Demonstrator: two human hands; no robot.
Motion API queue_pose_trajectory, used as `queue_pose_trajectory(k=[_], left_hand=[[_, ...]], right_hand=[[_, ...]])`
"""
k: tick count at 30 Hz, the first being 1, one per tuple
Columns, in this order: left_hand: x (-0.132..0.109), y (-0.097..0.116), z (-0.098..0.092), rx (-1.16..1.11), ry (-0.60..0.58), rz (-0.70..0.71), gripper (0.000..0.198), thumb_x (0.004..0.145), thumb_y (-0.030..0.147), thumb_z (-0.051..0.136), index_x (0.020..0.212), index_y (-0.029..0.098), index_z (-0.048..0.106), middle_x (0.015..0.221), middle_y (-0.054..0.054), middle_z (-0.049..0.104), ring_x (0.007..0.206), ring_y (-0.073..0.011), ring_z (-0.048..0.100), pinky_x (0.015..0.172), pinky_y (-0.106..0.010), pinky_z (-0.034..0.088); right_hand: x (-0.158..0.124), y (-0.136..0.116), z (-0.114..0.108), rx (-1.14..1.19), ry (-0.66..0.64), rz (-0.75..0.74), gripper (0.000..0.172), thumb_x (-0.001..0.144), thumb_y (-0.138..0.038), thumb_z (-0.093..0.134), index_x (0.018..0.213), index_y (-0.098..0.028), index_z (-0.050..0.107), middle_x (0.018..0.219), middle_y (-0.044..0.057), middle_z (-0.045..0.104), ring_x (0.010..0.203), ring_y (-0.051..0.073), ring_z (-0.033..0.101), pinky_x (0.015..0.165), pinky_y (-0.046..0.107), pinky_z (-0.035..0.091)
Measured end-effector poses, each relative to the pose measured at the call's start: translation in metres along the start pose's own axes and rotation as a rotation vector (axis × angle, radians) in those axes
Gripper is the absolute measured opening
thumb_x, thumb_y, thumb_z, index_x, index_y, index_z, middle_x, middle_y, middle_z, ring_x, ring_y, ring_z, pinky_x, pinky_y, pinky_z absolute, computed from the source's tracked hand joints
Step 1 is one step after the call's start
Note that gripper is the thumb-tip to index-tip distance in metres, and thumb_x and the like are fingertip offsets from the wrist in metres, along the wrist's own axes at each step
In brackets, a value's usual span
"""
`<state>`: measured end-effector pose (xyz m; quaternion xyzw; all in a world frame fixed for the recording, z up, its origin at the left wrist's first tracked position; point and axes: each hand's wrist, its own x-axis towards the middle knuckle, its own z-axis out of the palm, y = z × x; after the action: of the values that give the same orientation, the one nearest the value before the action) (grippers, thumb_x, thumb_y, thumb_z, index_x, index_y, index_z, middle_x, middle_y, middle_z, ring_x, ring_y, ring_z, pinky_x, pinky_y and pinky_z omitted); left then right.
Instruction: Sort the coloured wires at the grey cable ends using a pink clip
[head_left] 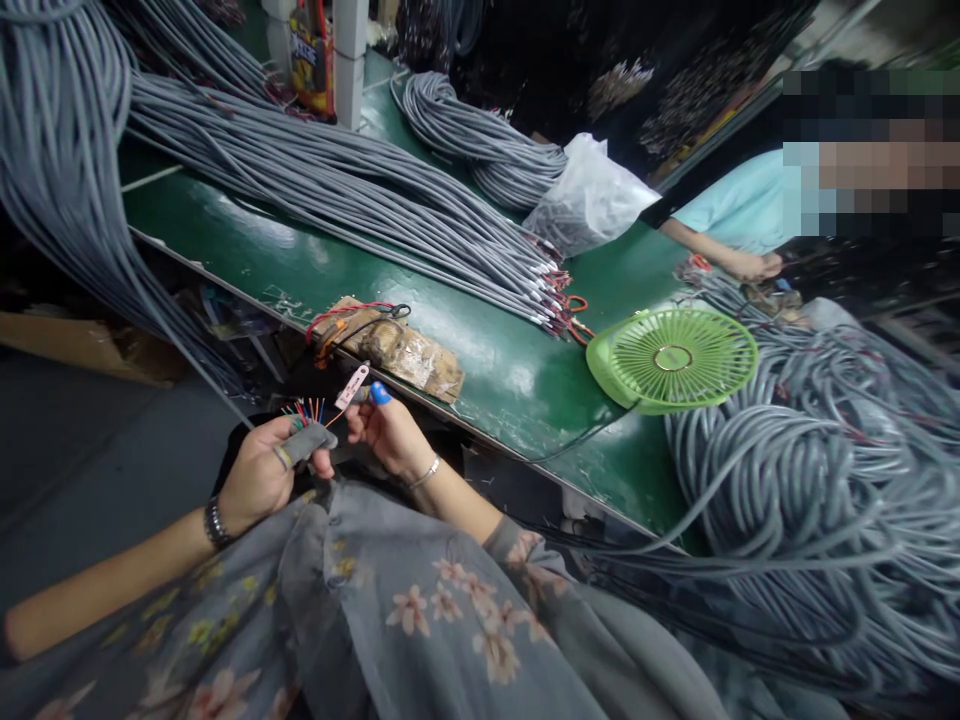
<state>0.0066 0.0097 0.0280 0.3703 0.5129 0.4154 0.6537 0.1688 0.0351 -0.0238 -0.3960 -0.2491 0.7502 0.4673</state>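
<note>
- While the left hand is closed round one cable, just outside the table's near edge, its wires already fan out: that much looks done.
- One orange wire stretches toward the right hand, which seems pinched on one tool; the others stand loose, apparently left to handle.
- Counted: one block at the near edge, one fan, one bag; wires too fine to count.
</note>
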Motion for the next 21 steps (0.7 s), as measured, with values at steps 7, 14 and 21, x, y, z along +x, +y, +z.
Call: queue_pose_trajectory(k=[7,14,21], left_hand=[[0.004,0.007,0.003,-0.039,-0.002,-0.052,0.024,0.053,0.039,0.087,0.055,0.02,0.072,0.042,0.0,0.063,0.04,-0.0137,0.055,0.047,-0.027,0.045],[0.005,0.009,0.005,-0.029,-0.057,-0.062,0.025,0.054,0.038,0.087,0.053,0.019,0.071,0.041,-0.001,0.062,0.039,-0.0126,0.054,0.045,-0.025,0.044],[0.007,0.004,0.004,-0.006,-0.082,-0.084,0.028,0.055,0.041,0.088,0.055,0.019,0.07,0.042,0.0,0.062,0.039,-0.0126,0.054,0.044,-0.025,0.045]], right_hand=[[0.015,-0.008,0.004,-0.145,-0.074,-0.109,0.061,0.066,-0.078,0.082,0.077,-0.02,0.067,0.067,-0.002,0.062,0.059,0.011,0.05,0.057,0.025,0.047],[0.019,-0.003,0.008,-0.211,0.059,-0.187,0.061,0.084,-0.081,0.066,0.083,-0.02,0.071,0.069,0.002,0.062,0.069,0.016,0.059,0.065,0.028,0.05],[0.022,-0.006,0.018,0.084,0.089,-0.092,0.056,0.073,-0.072,0.085,0.073,-0.019,0.068,0.061,-0.002,0.059,0.059,0.011,0.052,0.062,0.025,0.052]])
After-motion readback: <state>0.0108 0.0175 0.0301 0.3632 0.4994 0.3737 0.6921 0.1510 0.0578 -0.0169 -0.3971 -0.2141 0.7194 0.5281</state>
